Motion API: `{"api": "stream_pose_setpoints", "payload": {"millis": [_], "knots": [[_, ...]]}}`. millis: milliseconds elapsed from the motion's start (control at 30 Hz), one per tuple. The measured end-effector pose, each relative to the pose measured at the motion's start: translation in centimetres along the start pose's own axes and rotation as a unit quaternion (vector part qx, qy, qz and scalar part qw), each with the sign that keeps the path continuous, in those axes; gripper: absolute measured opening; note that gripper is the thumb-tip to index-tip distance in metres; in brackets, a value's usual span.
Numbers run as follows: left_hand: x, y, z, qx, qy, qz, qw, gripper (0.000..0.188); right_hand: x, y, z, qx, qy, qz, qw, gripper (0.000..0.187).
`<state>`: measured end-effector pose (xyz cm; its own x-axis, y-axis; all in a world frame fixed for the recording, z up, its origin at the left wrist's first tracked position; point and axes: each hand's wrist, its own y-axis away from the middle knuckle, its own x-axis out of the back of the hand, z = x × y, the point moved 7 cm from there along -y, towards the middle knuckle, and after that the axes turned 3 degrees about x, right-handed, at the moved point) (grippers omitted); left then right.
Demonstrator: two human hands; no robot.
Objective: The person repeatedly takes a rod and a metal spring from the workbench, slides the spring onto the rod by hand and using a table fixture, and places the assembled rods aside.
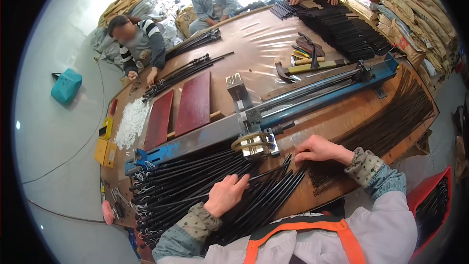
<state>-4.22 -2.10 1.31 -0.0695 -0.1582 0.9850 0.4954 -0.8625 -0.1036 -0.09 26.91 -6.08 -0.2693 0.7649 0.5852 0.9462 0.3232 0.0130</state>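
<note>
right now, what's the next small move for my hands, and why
Perhaps shift your right hand slightly left to pinch one of the long, slim black rods by its tip: that hand sits just beside the rod tips, while your left hand lies over the rods farther left.

On my side of the metal rail (207, 133), the black rods (181, 178) look smooth; beyond it, red boards (194, 103) resemble painted wood and the table (244, 46) shines glossy.
</note>
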Motion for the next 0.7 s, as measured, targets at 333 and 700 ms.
{"api": "stream_pose_setpoints", "payload": {"millis": [333,700], "knots": [[1.6,-3.4,4.5,-0.02,0.038,0.026,0.999,0.035,0.7,4.8,-2.9,0.132,0.058,0.233,0.962,0.018],[3.9,-11.2,8.3,-0.075,0.145,-0.118,0.98,0.029,3.5,7.6,-4.0,0.223,0.09,0.238,0.941,0.063]]}}
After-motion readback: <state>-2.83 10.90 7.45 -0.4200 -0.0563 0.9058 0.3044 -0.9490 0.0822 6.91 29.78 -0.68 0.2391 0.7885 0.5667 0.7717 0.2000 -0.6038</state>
